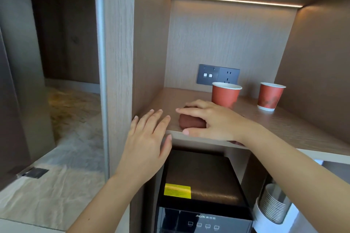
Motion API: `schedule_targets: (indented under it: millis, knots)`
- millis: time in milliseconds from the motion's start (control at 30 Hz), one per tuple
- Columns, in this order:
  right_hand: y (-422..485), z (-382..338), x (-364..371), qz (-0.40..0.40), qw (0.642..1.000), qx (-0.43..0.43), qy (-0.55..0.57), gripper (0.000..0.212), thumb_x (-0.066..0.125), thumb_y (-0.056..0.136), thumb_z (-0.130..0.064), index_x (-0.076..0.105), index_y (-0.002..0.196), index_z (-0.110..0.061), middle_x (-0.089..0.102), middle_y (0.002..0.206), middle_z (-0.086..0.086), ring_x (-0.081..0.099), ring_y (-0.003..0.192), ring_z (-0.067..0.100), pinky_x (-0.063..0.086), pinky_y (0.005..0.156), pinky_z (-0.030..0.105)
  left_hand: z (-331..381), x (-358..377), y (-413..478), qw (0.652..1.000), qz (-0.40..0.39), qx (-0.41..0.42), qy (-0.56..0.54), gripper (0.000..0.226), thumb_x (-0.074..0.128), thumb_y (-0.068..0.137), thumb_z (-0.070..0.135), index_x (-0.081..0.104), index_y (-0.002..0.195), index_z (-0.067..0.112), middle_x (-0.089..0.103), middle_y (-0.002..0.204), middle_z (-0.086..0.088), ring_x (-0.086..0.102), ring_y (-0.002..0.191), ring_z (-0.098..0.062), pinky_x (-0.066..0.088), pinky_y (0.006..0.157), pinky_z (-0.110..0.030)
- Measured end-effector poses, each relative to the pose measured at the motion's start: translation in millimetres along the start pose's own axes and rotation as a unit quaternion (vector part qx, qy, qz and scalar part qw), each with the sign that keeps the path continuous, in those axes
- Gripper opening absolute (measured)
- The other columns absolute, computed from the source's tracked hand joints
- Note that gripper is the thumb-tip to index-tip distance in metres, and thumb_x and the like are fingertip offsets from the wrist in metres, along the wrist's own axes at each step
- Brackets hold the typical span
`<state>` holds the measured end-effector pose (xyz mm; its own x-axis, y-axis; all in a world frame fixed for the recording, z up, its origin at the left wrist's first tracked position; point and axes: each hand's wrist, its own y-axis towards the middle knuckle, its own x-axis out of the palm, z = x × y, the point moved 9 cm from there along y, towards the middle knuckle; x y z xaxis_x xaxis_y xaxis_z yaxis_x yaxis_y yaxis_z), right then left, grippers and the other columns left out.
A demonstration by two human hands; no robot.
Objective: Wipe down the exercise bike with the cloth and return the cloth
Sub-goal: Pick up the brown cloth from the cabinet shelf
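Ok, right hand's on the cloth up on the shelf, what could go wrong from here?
The brown cloth lies near the shelf front edge, so a careless pull or push could drop it onto the water dispenser below. The near red paper cup stands just behind the right hand; lifting the hand back could tip it. The left hand is open, holding nothing.

Pretty warm, soft lighting here, mostly from the LED strip (236, 1) up in the niche, glowing on the side walls. Dark doorway (64, 24) on the left stays dim and a bit smeared. Wide-angle lens bends the vertical edges, hands look sharp enough
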<state>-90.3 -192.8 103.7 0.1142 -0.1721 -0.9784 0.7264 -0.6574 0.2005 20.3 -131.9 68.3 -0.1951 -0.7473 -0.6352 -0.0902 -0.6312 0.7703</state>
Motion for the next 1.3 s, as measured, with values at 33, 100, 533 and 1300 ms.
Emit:
schedule_targets:
  millis: [33, 100, 533, 1300]
  knots:
    - [-0.7, 0.5, 0.0, -0.009, 1.000, -0.004, 0.004, 0.059, 0.047, 0.085, -0.059, 0.023, 0.139, -0.050, 0.024, 0.150, -0.007, 0.022, 0.136, 0.014, 0.023, 0.104, 0.027, -0.7, 0.8, -0.7, 1.000, -0.001, -0.001, -0.003, 0.047, 0.036, 0.086, 0.034, 0.060, 0.119, 0.011, 0.059, 0.124, -0.009, 0.051, 0.119, -0.027, 0.022, 0.102, -0.047]
    - [-2.1, 2.6, 1.5, -0.033, 0.999, -0.008, 0.003, 0.061, 0.048, 0.084, -0.060, 0.018, 0.138, -0.055, 0.020, 0.152, -0.008, 0.020, 0.137, 0.014, 0.023, 0.106, 0.029, -1.9, 1.0, -2.1, 1.000, 0.000, -0.003, -0.010, 0.047, 0.036, 0.086, 0.033, 0.059, 0.120, 0.011, 0.059, 0.125, -0.009, 0.051, 0.119, -0.026, 0.021, 0.102, -0.047]
    - [-8.2, -8.0, -5.9, 0.036, 0.998, -0.047, 0.034, 0.044, 0.053, 0.083, -0.055, 0.045, 0.126, -0.052, 0.034, 0.143, -0.009, 0.037, 0.126, 0.012, 0.035, 0.103, 0.031, -6.6, 1.1, -9.3, 0.999, -0.002, -0.014, -0.032, 0.049, 0.037, 0.088, 0.033, 0.054, 0.126, 0.008, 0.056, 0.130, -0.007, 0.040, 0.126, -0.018, 0.012, 0.109, -0.031]
    - [-19.1, -125.3, -14.4, 0.342, 0.897, -0.280, 0.000, 0.041, 0.049, 0.087, -0.046, 0.067, 0.110, -0.018, 0.065, 0.106, 0.009, 0.063, 0.085, 0.026, 0.052, 0.070, 0.037, -43.7, -74.8, -80.4, 0.985, 0.044, -0.141, 0.092, 0.045, 0.041, 0.088, 0.031, 0.052, 0.126, 0.010, 0.051, 0.134, -0.006, 0.036, 0.131, -0.021, 0.020, 0.108, -0.043]
